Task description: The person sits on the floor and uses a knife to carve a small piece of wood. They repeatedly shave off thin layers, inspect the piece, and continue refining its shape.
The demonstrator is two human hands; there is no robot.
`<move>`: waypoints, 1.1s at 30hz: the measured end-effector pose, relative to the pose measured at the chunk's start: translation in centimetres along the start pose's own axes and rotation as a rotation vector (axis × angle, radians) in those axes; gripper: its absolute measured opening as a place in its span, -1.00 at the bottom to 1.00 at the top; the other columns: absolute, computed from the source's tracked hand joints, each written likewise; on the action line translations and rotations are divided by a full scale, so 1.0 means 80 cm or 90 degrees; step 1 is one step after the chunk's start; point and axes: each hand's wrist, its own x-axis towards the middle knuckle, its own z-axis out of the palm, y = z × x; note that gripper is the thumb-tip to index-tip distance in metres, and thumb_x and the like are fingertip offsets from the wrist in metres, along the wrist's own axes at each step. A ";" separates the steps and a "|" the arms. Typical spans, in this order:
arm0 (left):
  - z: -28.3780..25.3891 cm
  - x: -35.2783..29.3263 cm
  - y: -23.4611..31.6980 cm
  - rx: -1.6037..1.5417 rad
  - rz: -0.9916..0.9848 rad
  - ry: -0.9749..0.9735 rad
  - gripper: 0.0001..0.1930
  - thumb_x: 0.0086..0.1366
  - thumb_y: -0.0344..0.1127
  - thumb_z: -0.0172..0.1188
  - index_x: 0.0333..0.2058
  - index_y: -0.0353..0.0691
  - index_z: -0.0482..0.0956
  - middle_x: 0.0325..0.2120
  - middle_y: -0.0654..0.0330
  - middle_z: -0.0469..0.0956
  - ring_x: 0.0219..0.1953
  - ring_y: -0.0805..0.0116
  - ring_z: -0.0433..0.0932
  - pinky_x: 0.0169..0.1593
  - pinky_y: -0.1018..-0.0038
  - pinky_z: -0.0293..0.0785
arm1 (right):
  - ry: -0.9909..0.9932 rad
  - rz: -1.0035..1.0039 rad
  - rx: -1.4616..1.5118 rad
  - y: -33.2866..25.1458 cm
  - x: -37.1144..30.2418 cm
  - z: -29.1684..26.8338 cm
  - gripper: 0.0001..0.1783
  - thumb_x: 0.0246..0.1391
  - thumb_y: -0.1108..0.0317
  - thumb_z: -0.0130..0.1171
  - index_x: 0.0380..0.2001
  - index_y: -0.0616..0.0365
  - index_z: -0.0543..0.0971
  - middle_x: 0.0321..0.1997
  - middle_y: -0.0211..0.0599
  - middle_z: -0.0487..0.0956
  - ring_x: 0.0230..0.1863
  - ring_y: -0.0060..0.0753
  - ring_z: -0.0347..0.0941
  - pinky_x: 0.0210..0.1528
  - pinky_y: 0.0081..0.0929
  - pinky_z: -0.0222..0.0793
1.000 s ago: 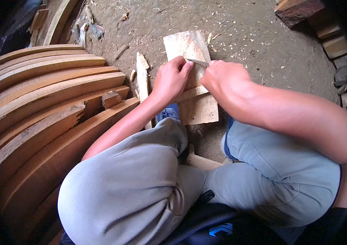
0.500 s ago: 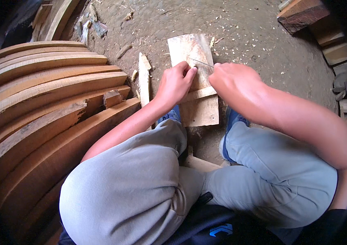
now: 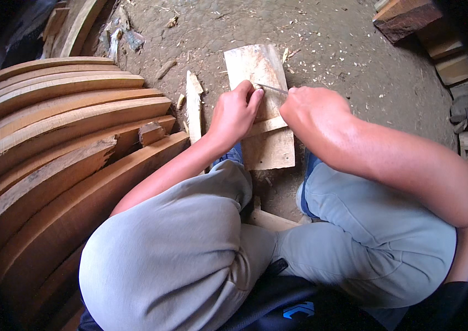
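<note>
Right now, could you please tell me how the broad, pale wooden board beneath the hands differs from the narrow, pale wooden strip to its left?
The pale wooden board is wider than the narrow wooden strip. The board's far end is broad, whereas the strip's is narrow and jagged. Both are pale and run roughly up the picture.

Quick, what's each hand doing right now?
Left hand: closed in a pinch; can't tell on what.
Right hand: closed, holding a knife.
</note>
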 end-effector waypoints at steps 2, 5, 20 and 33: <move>0.000 0.000 -0.002 0.014 0.002 0.002 -0.67 0.40 -0.14 0.16 -0.30 -0.38 0.52 -0.51 -0.19 0.56 -0.40 -0.14 0.60 -0.28 0.13 0.47 | -0.001 0.004 -0.003 -0.002 0.001 -0.003 -0.59 -0.10 0.39 0.44 -0.09 0.13 0.69 0.01 -0.21 0.68 0.09 -0.25 0.60 -0.03 -0.36 0.62; 0.000 0.001 0.002 0.036 -0.002 -0.009 -0.67 0.41 -0.13 0.13 -0.27 -0.36 0.50 -0.50 -0.21 0.56 -0.36 -0.21 0.61 -0.26 0.09 0.47 | -0.055 0.001 -0.007 -0.002 -0.003 -0.016 -0.56 -0.14 0.39 0.46 -0.09 0.15 0.69 0.01 -0.20 0.67 0.09 -0.24 0.61 -0.03 -0.36 0.62; -0.005 0.004 0.006 0.049 0.016 -0.023 -0.65 0.44 -0.11 0.06 -0.29 -0.37 0.45 -0.49 -0.28 0.54 -0.32 -0.33 0.55 -0.22 -0.02 0.43 | -0.024 -0.059 0.013 -0.005 0.002 -0.016 -0.74 -0.30 0.51 0.44 -0.39 0.24 0.71 -0.26 -0.02 0.71 -0.11 -0.11 0.67 -0.12 -0.36 0.63; -0.006 0.001 -0.001 0.043 0.004 -0.026 -0.65 0.44 -0.14 0.05 -0.28 -0.40 0.46 -0.48 -0.28 0.52 -0.33 -0.31 0.55 -0.23 0.01 0.41 | 0.195 -0.138 0.114 0.037 0.005 0.030 -0.89 -0.16 0.58 0.23 -0.45 0.29 0.65 -0.37 0.06 0.65 -0.22 0.04 0.65 -0.23 -0.18 0.59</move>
